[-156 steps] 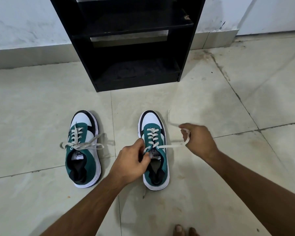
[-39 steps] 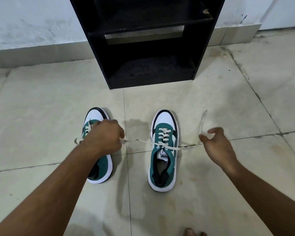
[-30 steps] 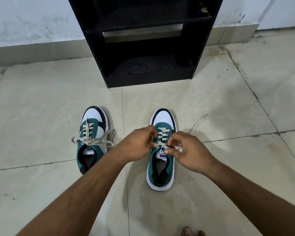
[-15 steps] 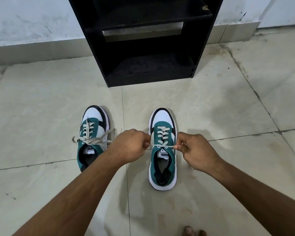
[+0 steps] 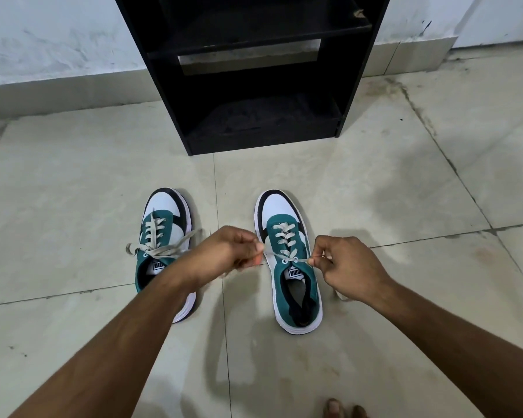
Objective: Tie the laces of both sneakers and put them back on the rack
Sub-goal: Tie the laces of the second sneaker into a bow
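Observation:
Two green, white and black sneakers stand side by side on the tiled floor, toes toward the rack. The right sneaker point(image 5: 290, 260) lies between my hands. My left hand point(image 5: 227, 254) pinches one end of its white lace point(image 5: 284, 245) at the shoe's left side. My right hand point(image 5: 344, 267) pinches the other end at its right side, and the lace runs taut across the top eyelets. The left sneaker point(image 5: 163, 245) has its lace crossed loosely over the tongue; my left forearm covers its heel. The black shoe rack point(image 5: 254, 70) stands ahead against the wall.
The rack's bottom shelf point(image 5: 263, 122) holds nothing, and a shelf above it is also bare. Pale floor tiles point(image 5: 375, 191) with dark grout lines spread on all sides. My toes point(image 5: 341, 408) show at the bottom edge.
Since a second ago my hands have drawn apart from the middle of the right sneaker to its two sides, pulling the lace ends tight. The left sneaker has not moved.

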